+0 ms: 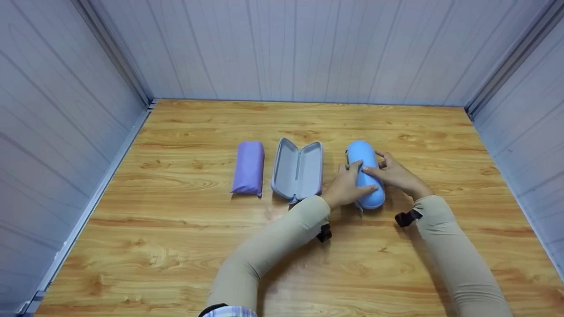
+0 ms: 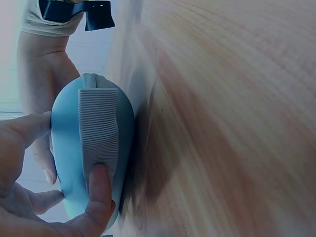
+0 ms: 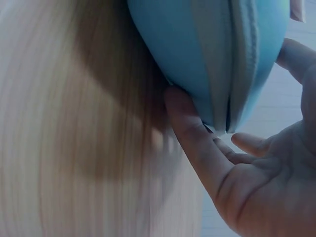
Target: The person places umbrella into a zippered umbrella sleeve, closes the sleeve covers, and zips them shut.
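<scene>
Blue case: a glossy, light-blue, elongated hard case with rounded ends lies on the right-hand part of the group, its long axis running away from the person, between the two hands.
Left hand: the left hand grips the blue case from its left side; the thumb rests on the upper surface, and in the left wrist view a fingertip presses on a grey ribbed fabric strap.
Right hand: the right hand holds the opposite side, thumb on top, with a finger bent against the case's lower edge near the table.
Seam: pale-grey zip bands run along the case's side; whether the zip is fully drawn cannot be told.
Open case: a hinged rectangular case with grey lining lies spread in two halves, left of the blue case and near the left wrist.
Packet: an oblong, purple-wrapped packet lies just left of the open case, apart from it.
Arms: both wear beige sleeves, with a black mount at each wrist.
Setting: a wood-grain table meets pale panelled walls.
</scene>
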